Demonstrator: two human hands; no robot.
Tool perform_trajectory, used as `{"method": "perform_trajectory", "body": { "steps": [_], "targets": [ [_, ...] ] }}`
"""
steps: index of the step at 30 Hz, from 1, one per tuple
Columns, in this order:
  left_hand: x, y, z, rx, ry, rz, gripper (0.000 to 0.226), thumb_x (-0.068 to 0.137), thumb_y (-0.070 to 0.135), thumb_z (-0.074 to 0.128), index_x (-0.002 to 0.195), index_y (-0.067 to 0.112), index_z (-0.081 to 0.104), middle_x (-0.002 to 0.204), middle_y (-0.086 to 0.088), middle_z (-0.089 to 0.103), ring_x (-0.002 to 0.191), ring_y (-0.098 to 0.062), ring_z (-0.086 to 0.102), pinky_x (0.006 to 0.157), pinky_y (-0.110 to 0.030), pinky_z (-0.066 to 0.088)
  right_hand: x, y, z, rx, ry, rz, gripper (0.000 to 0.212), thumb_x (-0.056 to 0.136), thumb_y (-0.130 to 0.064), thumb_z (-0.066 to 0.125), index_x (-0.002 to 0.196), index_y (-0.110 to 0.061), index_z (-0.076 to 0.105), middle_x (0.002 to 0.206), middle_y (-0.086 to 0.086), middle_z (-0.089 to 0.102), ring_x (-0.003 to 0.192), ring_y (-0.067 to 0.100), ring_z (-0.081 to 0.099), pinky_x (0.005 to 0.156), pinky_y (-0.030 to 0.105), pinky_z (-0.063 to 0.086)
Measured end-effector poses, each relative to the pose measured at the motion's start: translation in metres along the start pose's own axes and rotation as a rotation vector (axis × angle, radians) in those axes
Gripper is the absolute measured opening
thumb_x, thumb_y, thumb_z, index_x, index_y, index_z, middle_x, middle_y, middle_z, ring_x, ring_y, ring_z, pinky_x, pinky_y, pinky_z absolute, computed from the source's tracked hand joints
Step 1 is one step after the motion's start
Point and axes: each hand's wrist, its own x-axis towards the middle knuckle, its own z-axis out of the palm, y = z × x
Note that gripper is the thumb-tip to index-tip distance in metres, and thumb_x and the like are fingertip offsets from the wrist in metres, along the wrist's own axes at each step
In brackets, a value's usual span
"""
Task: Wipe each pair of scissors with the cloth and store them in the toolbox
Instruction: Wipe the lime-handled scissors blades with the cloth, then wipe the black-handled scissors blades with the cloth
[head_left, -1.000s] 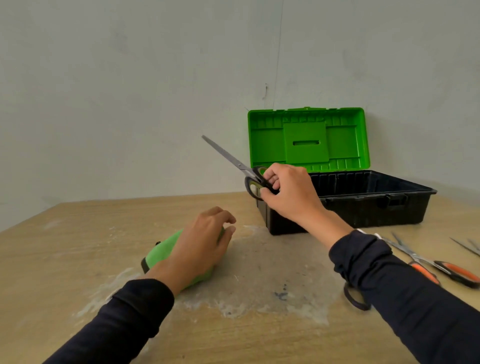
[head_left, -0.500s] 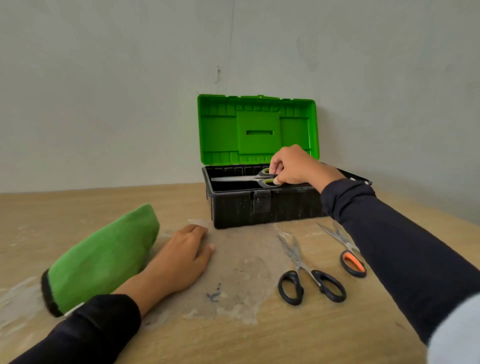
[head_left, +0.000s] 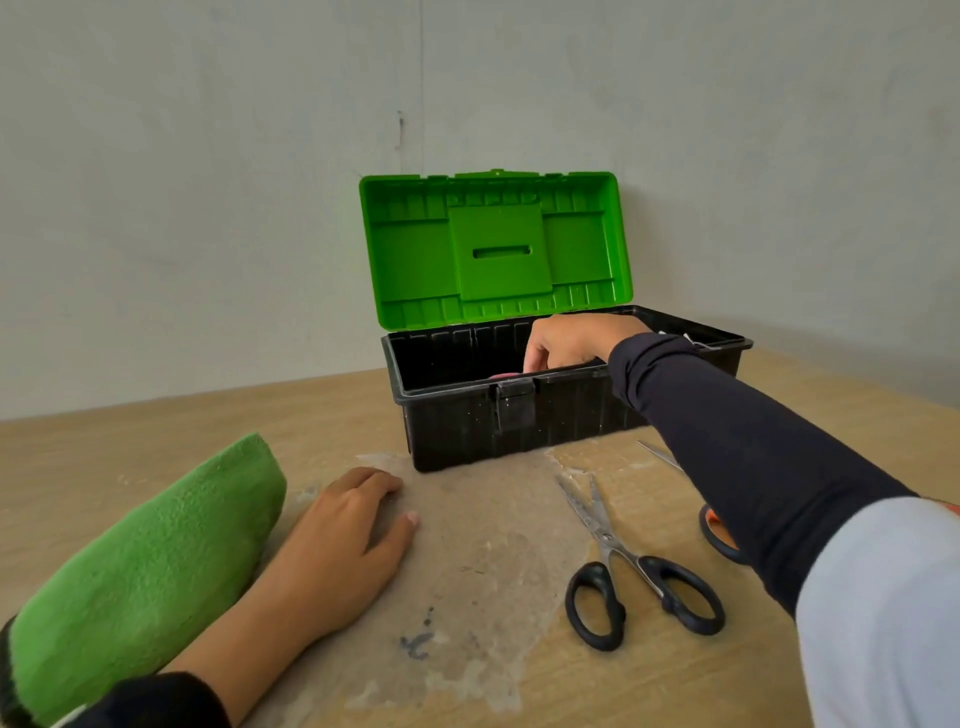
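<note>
The black toolbox (head_left: 457, 431) stands open on the table, its green lid (head_left: 493, 249) upright. My right hand (head_left: 576, 340) reaches down over the front rim into the box. Its fingertips are hidden behind the wall, so whether they hold anything cannot be seen. A green cloth (head_left: 145, 571) lies bunched at the lower left. Beside it, my left hand (head_left: 343, 540) rests palm down on the table, holding nothing. Black-handled scissors (head_left: 618, 556) lie in front of the box. Orange-handled scissors (head_left: 714, 535) lie mostly behind my right forearm.
The wooden table (head_left: 156, 447) has a pale worn patch in front of the box. A grey wall rises close behind the toolbox. A small pinkish shape (head_left: 504, 375) shows just over the box's front rim.
My right hand carried green-handled scissors to the toolbox and sank deeper inside; those scissors are now out of sight. My left hand let go of the cloth and rests beside it.
</note>
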Motion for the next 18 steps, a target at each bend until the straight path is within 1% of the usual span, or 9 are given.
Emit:
{"method": "perform_trajectory", "body": {
  "steps": [2,6,8,10,11,13,14,16,18],
  "targets": [
    [0.000,0.000,0.000,-0.008,0.009,0.006,0.038,0.091,0.038,0.048,0.124,0.020,0.051,0.124,0.007,0.050,0.111,-0.008,0.048,0.095,-0.019,0.035,0.003,0.002,0.002,0.035,0.015,-0.017,0.040,0.076,0.001,0.061,0.068,-0.037,0.071,0.062,-0.031,0.061,0.081,0.016,0.065,0.084,0.045,0.055],
    [0.000,0.000,-0.001,-0.018,0.015,0.012,0.039,0.091,0.041,0.046,0.123,0.020,0.050,0.123,0.009,0.049,0.109,-0.007,0.048,0.092,-0.017,0.034,0.005,0.001,0.002,0.171,0.012,-0.034,0.027,0.081,0.000,0.061,0.092,-0.021,0.074,0.077,-0.024,0.063,0.083,0.011,0.062,0.091,0.039,0.051],
    [0.000,0.000,0.000,-0.018,0.014,0.019,0.041,0.090,0.044,0.045,0.123,0.020,0.051,0.121,0.009,0.050,0.108,-0.006,0.048,0.090,-0.016,0.034,0.005,0.000,0.001,0.182,0.031,-0.048,0.016,0.085,-0.010,0.062,0.092,-0.019,0.073,0.084,-0.018,0.063,0.086,0.009,0.059,0.093,0.036,0.048],
    [0.000,0.000,0.000,-0.016,0.014,0.020,0.039,0.091,0.041,0.047,0.123,0.020,0.051,0.122,0.009,0.049,0.108,-0.006,0.047,0.091,-0.016,0.033,0.002,-0.002,0.002,0.212,0.091,-0.045,0.009,0.086,-0.023,0.064,0.085,-0.020,0.072,0.090,-0.008,0.065,0.087,0.012,0.058,0.086,0.034,0.047],
    [0.000,0.000,0.000,-0.011,0.014,0.017,0.038,0.091,0.040,0.047,0.123,0.020,0.050,0.122,0.009,0.049,0.109,-0.006,0.046,0.091,-0.015,0.032,-0.001,-0.003,0.002,0.248,0.138,-0.035,0.012,0.086,-0.025,0.064,0.082,-0.017,0.072,0.089,-0.003,0.068,0.084,0.014,0.060,0.080,0.033,0.048],
    [0.000,0.002,-0.001,-0.005,0.010,0.014,0.037,0.091,0.038,0.047,0.123,0.020,0.050,0.122,0.009,0.049,0.110,-0.007,0.046,0.091,-0.016,0.032,-0.008,-0.008,0.002,0.306,0.274,-0.032,0.016,0.087,-0.021,0.061,0.081,-0.012,0.073,0.079,0.004,0.071,0.073,0.020,0.064,0.070,0.032,0.052],
    [-0.001,0.003,-0.002,-0.002,0.005,0.012,0.036,0.091,0.038,0.047,0.123,0.020,0.050,0.121,0.008,0.049,0.109,-0.007,0.047,0.091,-0.016,0.033,-0.014,-0.011,0.001,0.303,0.364,-0.041,0.019,0.088,-0.019,0.058,0.080,-0.011,0.073,0.070,0.002,0.069,0.066,0.021,0.064,0.071,0.033,0.054],
    [-0.002,0.006,-0.005,0.004,0.003,0.013,0.034,0.091,0.036,0.048,0.120,0.019,0.052,0.120,0.006,0.052,0.106,-0.008,0.048,0.089,-0.017,0.035,-0.027,-0.019,0.002,0.292,0.539,-0.065,0.023,0.089,-0.018,0.055,0.075,-0.011,0.071,0.055,-0.005,0.061,0.053,0.022,0.054,0.073,0.039,0.056],
    [-0.004,0.012,-0.008,0.014,0.012,0.029,0.033,0.091,0.035,0.048,0.119,0.018,0.054,0.119,0.005,0.053,0.105,-0.009,0.050,0.088,-0.017,0.037,-0.046,-0.028,0.006,0.311,0.669,-0.077,0.025,0.089,-0.022,0.056,0.068,-0.014,0.067,0.045,-0.006,0.051,0.046,0.020,0.045,0.073,0.042,0.056]
  ]
}}
